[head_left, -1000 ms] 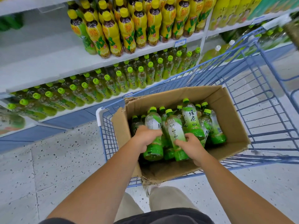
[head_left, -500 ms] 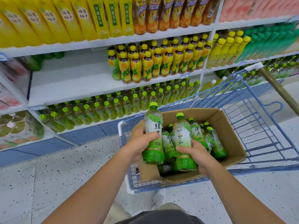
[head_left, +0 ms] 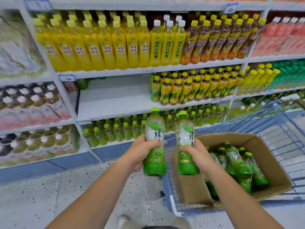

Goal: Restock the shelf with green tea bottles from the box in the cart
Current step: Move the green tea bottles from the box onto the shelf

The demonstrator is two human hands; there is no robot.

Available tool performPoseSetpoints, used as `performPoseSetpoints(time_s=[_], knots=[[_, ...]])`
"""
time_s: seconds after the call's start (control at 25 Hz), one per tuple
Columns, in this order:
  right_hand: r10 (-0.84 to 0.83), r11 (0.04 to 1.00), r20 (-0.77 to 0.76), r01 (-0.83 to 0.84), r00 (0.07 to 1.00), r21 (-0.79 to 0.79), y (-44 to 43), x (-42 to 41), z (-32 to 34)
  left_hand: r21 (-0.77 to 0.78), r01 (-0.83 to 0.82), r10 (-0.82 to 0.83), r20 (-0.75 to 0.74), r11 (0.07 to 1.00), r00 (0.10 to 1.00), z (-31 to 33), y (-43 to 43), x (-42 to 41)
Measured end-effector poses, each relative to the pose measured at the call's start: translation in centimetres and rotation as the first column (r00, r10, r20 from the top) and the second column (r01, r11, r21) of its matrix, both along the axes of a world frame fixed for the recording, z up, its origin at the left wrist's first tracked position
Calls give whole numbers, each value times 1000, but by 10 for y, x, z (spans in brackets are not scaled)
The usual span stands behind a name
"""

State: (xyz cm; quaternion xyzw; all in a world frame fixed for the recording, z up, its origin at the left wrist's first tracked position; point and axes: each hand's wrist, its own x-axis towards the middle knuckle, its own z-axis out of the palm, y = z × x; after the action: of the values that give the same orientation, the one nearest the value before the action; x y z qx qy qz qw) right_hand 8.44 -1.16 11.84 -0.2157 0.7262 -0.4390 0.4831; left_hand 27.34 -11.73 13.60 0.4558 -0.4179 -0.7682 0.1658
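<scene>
The change over the last second is a lift: from both hands sunk among the stock in the box (head_left: 274,172), to two green tea bottles raised clear of its rim and carried leftward, in front of the shelving. The left hand (head_left: 140,154) has its fingers (head_left: 156,143) curled round the middle of the left bottle (head_left: 154,128); the right hand (head_left: 197,156) wraps the right bottle (head_left: 185,134) the same way. Both bottles stand upright, caps up, near each other but apart, and touch no shelf. The view also tips up from the cart (head_left: 165,192) to the racks, so the middle shelf (head_left: 115,100) comes into sight, its left part bare beside yellow-labelled bottles (head_left: 189,90), and the lower row (head_left: 115,131) of green-capped bottles sits behind the raised pair

For the task this means the pick is done and placing comes next; more bottles (head_left: 236,161) lie in the box, so the restock looks far from over. Which tier is the target I cannot tell: the lower row looks like the matching product, while the bare shelf has the room
</scene>
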Motion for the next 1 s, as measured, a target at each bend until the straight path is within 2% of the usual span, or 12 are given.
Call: performPoseSetpoints(time_s=[0.2,0.4,0.72,1.0], knots=[[84,996,-96,-84,992,3,-65,60,7,-89,-49,52,41,995,998,6,-49,68],[173,985,-198,-175,965,11,-133,95,2,-124,-168,183,123,978,975,0,-108,107],[273,958,-206,-284,940,-27,-251,113,-27,-158,-329,357,205,931,911,-22,-209,129],[305,937,-272,-338,913,-83,-349,119,-88,-334,-355,444,244,873,862,-85,-299,135]])
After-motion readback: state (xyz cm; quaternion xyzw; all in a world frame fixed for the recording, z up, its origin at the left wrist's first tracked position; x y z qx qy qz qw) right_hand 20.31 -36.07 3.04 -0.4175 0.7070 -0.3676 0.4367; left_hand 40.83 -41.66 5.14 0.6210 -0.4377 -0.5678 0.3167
